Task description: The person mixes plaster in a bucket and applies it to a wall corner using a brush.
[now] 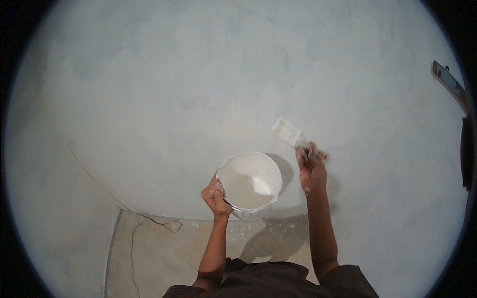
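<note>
My left hand [215, 195] is closed on the left rim of a round white bucket [250, 181], holding it up in front of me. Pale, whitish liquid lies in the bucket, with a bright patch on its surface. To the right of the bucket, my right hand [312, 171] grips a wide paintbrush [289, 133] by its handle. The brush's white-coated bristles point up and to the left, close to the pale wall [198, 89]; whether they touch it I cannot tell. White smears mark my left fingers.
A thin wire [94, 179] runs down the wall at left and loops near the floor [164, 248]. White spots dot the floor below the bucket. At the far right, a bluish-green bar [449, 83] and a dark object [466, 154] stand out by the wall.
</note>
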Demonstrator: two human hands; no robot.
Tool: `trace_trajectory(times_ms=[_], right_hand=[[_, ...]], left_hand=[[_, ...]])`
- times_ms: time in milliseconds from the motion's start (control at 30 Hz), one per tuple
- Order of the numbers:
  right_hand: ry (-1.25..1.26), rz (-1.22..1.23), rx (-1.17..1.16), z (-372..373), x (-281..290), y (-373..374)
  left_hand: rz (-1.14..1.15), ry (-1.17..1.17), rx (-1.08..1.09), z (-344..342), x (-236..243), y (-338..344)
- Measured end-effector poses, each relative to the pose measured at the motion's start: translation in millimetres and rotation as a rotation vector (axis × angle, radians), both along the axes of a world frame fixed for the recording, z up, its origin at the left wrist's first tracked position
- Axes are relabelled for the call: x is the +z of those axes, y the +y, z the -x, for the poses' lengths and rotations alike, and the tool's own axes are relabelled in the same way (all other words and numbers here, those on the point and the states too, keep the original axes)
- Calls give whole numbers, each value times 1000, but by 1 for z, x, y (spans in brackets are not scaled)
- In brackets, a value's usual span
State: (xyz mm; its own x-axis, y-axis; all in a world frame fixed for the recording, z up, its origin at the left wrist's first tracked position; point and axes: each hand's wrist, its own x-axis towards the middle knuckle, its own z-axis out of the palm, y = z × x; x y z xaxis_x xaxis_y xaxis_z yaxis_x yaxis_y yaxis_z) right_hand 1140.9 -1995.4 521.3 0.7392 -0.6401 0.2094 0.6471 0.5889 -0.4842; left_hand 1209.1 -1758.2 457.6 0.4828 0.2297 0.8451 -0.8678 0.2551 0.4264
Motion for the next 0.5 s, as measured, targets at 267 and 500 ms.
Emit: trace_trajectory(times_ms=[267,500], right_hand=[[-378,1170,-1198,-41,142,-71],[-65,1674,-1135,-38,100,-79]], left_hand=[[41,-4,-67,4,12,-4],[40,93,-110,-1,-2,-3]])
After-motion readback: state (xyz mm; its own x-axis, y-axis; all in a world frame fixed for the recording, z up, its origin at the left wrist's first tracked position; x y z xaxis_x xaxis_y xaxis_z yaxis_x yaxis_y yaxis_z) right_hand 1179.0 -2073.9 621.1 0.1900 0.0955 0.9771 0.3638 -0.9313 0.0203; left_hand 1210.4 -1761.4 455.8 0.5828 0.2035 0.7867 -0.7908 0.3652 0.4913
